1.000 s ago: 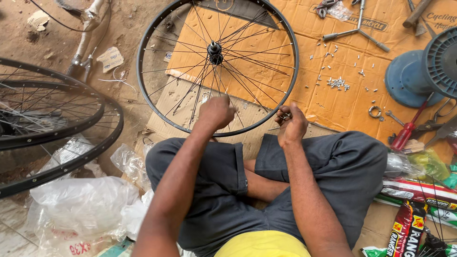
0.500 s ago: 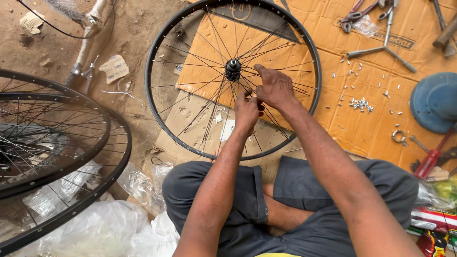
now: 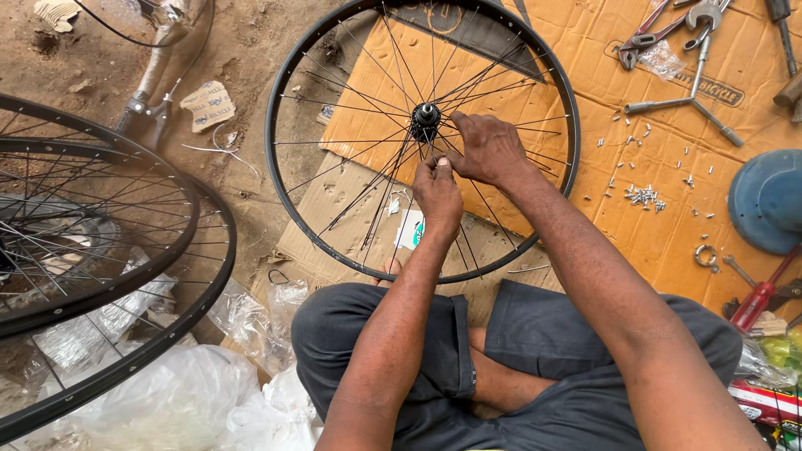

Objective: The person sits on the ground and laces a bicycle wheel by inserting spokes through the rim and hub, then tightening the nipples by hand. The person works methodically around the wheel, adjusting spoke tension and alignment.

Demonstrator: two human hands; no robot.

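A black bicycle wheel point(image 3: 284, 100) with thin spokes lies flat on cardboard in front of my crossed legs. Its hub point(image 3: 425, 117) sits in the middle. My left hand point(image 3: 438, 194) is just below the hub, fingers pinched on a spoke. My right hand point(image 3: 487, 150) lies to the right of the hub, fingers curled among the spokes close to my left hand. What the right fingers hold I cannot tell exactly; they press on the spokes.
Two more black wheels point(image 3: 196, 250) lie stacked at the left. The orange cardboard point(image 3: 635, 225) carries scattered spoke nipples point(image 3: 643, 196), a three-way wrench point(image 3: 693, 98), pliers point(image 3: 643, 38), a red screwdriver point(image 3: 756, 296) and a blue round lid point(image 3: 769, 200). Clear plastic bags point(image 3: 167, 401) lie by my left knee.
Both hands moved from the wheel's near rim up to the hub area. The view has shifted so the wheel sits closer and more central.
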